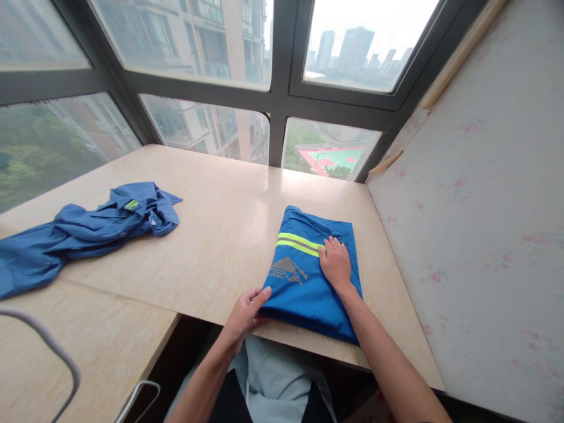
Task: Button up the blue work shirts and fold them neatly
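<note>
A bright blue garment point(304, 299) lies folded into a neat rectangle near the front edge of the worktop. Yellow-and-grey stripes cross it, and a grey printed logo sits below them. My left hand point(249, 308) pinches its near left corner, thumb on top and fingers partly hidden beneath. Resting on the upper right part, by the end of the stripes, is my right hand point(335, 262), its fingers stretched out flat on the cloth. What kind of garment it is cannot be told while folded.
Another blue garment point(118, 220) with a small yellow patch lies crumpled on the left of the pale worktop point(211, 235). A grey cable point(53, 341) curves at the lower left. Windows with dark frames point(278, 88) stand behind; a floral-papered wall point(476, 194) borders the right.
</note>
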Motion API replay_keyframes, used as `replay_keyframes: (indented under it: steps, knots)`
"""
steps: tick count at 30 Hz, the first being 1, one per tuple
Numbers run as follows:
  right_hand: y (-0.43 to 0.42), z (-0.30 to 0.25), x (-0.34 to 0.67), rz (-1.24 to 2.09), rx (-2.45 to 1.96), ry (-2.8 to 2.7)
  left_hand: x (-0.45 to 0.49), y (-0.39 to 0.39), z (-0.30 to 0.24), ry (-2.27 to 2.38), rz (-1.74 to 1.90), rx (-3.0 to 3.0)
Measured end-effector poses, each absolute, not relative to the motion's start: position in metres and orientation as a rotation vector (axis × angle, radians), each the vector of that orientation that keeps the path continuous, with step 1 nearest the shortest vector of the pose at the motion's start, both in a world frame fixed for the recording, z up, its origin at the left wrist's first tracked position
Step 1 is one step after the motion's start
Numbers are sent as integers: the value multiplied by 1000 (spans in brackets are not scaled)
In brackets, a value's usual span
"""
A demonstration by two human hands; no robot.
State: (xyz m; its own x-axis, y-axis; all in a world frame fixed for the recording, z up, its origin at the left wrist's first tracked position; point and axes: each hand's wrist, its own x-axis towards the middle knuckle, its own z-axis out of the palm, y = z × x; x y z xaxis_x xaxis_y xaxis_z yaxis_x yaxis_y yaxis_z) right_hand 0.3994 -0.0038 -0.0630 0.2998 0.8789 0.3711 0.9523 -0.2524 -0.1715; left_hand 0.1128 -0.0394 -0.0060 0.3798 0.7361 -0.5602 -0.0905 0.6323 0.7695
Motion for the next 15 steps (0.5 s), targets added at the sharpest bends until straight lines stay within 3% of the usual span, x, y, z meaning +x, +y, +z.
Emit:
replay_keyframes:
  steps: [8,15]
  knots:
    - [7,-51,385,-219,-2293,-1631,122,-26,-32,1171,634,1074]
    - [85,-25,348,-85,-2033,-1920,122,-28,-30,1204,604,1101]
